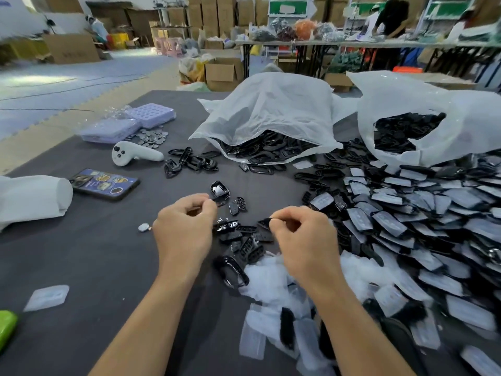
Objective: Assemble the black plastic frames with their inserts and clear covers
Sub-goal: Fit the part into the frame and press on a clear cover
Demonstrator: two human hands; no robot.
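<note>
Over the desk (108,253), your right grip (303,234) pinches a black piece (264,222); left grip (187,226) curled, contents unclear; heaps (406,213) seemingly await assembly.

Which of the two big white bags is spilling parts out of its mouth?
The middle bag, left of the other: black frames pour from its wide mouth. The right bag shows parts only through a gap.

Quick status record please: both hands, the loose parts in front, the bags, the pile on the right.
left hand: fingertips pinched together, contents unclear
right hand: pinches a small black piece
loose parts: scattered on the table between the hands
bags: two, white, open, black frames inside
pile: film-covered parts, right side
</note>
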